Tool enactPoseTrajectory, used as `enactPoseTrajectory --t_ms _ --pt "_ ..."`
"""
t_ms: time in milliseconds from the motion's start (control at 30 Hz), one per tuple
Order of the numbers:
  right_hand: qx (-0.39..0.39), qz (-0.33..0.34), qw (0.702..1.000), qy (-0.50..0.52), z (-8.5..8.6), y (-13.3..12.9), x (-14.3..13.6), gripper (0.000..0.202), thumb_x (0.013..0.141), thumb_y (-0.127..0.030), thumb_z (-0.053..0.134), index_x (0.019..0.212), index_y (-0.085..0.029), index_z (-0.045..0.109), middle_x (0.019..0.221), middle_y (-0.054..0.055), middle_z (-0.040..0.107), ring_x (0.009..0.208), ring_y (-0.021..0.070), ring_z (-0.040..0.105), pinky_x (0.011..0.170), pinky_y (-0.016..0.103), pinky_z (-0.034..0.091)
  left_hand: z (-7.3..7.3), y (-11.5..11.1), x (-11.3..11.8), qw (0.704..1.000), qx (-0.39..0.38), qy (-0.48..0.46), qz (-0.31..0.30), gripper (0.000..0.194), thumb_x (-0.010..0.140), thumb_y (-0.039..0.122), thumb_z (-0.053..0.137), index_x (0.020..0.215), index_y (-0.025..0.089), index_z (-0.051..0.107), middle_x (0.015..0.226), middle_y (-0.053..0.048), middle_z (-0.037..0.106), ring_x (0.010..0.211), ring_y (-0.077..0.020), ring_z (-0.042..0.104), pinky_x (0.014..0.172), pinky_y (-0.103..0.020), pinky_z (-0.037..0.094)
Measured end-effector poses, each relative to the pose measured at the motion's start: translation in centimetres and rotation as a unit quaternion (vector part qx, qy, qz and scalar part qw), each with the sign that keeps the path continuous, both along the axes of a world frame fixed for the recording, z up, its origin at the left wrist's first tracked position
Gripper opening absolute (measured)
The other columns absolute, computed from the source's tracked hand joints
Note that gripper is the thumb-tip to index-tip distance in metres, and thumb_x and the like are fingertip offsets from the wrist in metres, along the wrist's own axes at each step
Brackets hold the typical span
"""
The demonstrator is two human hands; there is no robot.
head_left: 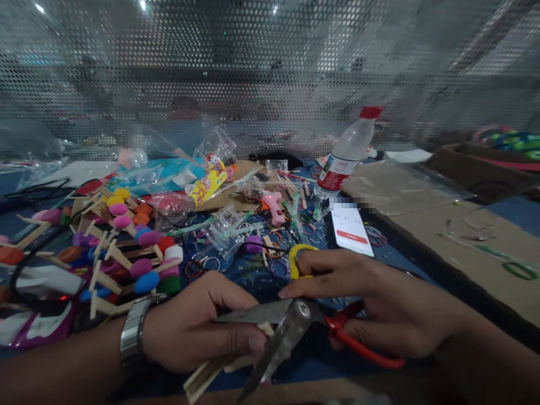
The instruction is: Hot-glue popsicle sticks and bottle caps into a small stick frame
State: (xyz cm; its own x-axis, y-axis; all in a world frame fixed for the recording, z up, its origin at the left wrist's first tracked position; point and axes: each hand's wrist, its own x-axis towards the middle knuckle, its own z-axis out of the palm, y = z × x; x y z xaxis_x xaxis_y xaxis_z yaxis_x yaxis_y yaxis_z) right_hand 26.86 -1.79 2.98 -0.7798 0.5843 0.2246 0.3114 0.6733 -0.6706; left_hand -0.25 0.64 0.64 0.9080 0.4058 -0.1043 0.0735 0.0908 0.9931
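The left hand [202, 326] pinches wooden sticks [205, 378] in a closed grip; the right hand [363, 298] grasps scissors [300, 309], blades parted.

Wooden sticks [203, 380] partly hidden by left hand [196, 326].

The left forearm [76, 357] and right forearm [476, 332] slanted inward from the lower corners. The left hand [198, 323] was clenched in a pinch, its thumb [240, 341] pointing right; the right hand [367, 298] faced it, fingers [312, 286] curled, near but apart.
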Motion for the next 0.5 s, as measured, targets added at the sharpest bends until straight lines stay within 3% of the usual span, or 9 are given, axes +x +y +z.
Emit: enactPoseTrajectory --t_ms 200,500 --pt "-0.010 0.004 1.000 0.010 0.00 0.05 0.11 0.040 0.097 -0.034 0.053 0.133 -0.018 0.062 0.095 0.009 0.061 0.080 0.0173 0.056 0.069 0.030 0.045 -0.20 0.32 -0.39 0.999 0.025 -0.010 -0.026 0.044 0.094 0.051 0.059 0.099 0.013 0.080 0.069 -0.009 0.074 0.056 -0.0151 0.063 0.053 -0.022 0.050" --pt "0.015 -0.015 1.000 0.014 -0.39 0.20 0.00 0.044 0.091 -0.028 0.057 0.134 -0.020 0.062 0.095 0.008 0.059 0.081 0.0175 0.055 0.070 0.030 0.045 0.17 0.25 -0.03 0.999 -0.002 -0.028 -0.021 0.046 0.095 0.051 0.058 0.098 0.010 0.080 0.081 -0.015 0.079 0.061 -0.0167 0.065 0.062 -0.026 0.052"
